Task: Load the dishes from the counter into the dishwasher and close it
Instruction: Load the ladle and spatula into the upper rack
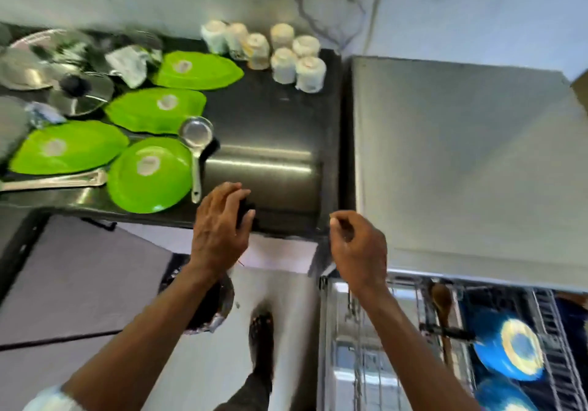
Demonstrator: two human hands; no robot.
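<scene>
Several green leaf-shaped plates (149, 175) lie on the dark counter (270, 118), with a small steel strainer (195, 135) resting between them. Several white cups (283, 51) stand upside down at the back. My left hand (219, 229) reaches over the counter's front edge, fingers extended and touching it, just right of the nearest green plate. My right hand (356, 248) hovers at the counter's right front corner, fingers loosely curled and holding nothing. The dishwasher (461, 156) stands at the right. Its pulled-out rack (366, 347) holds blue plates (509, 350) and a wooden spoon (442, 302).
Steel lids and plates (79, 92) crowd the counter's left end, and a flat steel spatula (54, 181) lies by the front edge. A dark pan (210, 308) sits below the counter near my left forearm. My foot (262, 340) stands on the pale floor.
</scene>
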